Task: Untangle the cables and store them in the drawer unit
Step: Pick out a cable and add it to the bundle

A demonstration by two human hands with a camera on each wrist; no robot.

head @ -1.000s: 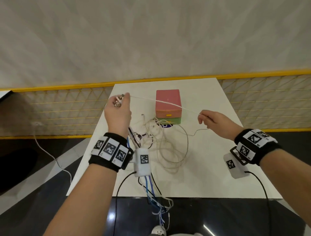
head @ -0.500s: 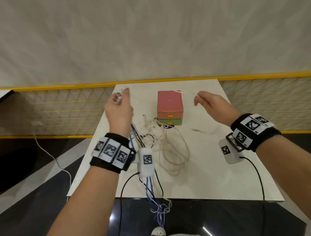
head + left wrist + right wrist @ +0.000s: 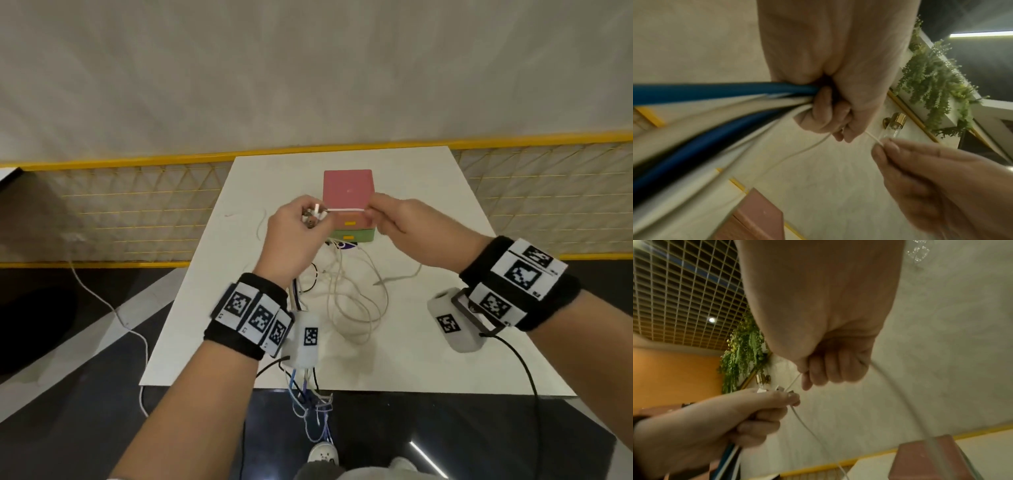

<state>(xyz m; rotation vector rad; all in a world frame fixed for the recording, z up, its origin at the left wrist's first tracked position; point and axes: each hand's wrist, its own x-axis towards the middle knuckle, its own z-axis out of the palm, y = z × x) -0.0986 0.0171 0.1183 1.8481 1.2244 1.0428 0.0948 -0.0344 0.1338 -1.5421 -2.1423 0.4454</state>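
My left hand (image 3: 301, 233) grips a bundle of cables (image 3: 715, 104) in its fist, blue, black and white, with plug ends (image 3: 313, 217) sticking out at the top. My right hand (image 3: 394, 222) pinches a thin white cable (image 3: 346, 209) stretched taut between both hands, just above the drawer unit (image 3: 349, 192). The unit has a pink top, a pink drawer and a green drawer with yellow handles, both closed. A tangle of white cable loops (image 3: 356, 301) lies on the white table (image 3: 445, 359) below my hands.
A yellow mesh fence (image 3: 548, 198) runs behind and beside the table. A loose white cord (image 3: 102, 301) trails over the dark floor at the left. Blue and white cable ends (image 3: 311, 404) hang over the table's near edge.
My right hand moved left and toward my left hand, shortening the stretched white cable to a short span. My left hand dropped slightly toward the drawer unit.
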